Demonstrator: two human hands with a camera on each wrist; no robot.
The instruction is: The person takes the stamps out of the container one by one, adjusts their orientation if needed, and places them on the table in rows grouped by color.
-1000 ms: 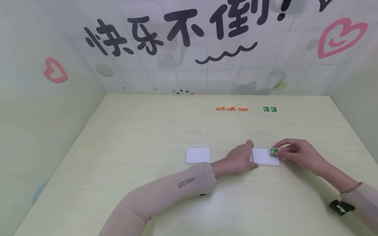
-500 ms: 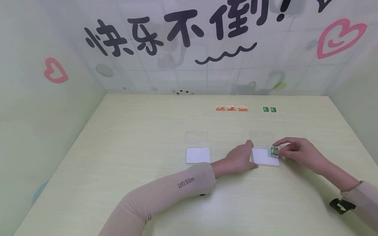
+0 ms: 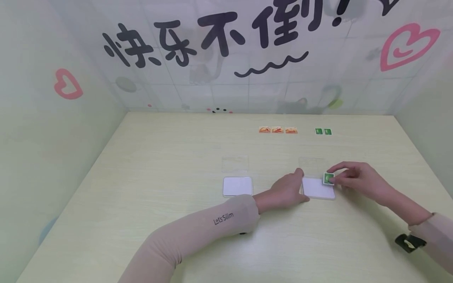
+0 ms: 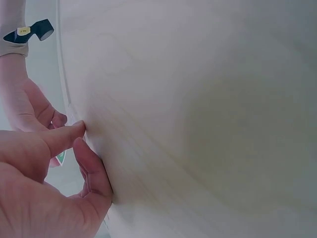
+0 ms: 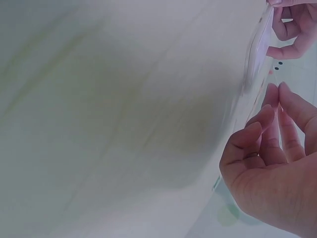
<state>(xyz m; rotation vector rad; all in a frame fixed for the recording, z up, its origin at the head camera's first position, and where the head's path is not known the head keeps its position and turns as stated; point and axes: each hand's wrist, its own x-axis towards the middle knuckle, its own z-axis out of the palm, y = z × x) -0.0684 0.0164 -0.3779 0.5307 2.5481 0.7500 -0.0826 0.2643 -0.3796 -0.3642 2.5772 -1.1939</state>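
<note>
My right hand [image 3: 364,181] pinches a small green stamp [image 3: 328,178] with a white border. The stamp is over the upper right corner of a flat white rectangular case [image 3: 316,189]; whether it touches the surface cannot be told. My left hand [image 3: 284,191] holds this case by its left end, one finger at the top corner and the thumb at the bottom corner. In the right wrist view, the right fingers come together near the case [image 5: 260,52]; the stamp is hidden there. A sliver of the green stamp [image 4: 61,157] shows behind the left hand in the left wrist view.
A second white case [image 3: 237,186] lies to the left, above the left sleeve. Clear rectangular lids [image 3: 235,163] lie behind both cases. Farther back are three orange picture stamps [image 3: 277,130] and two green stamps [image 3: 323,131]. Walls border the table's back and sides.
The right hand has moved slightly away from the person with the green stamp, toward the case's top edge. The left hand and the case have stayed put.
</note>
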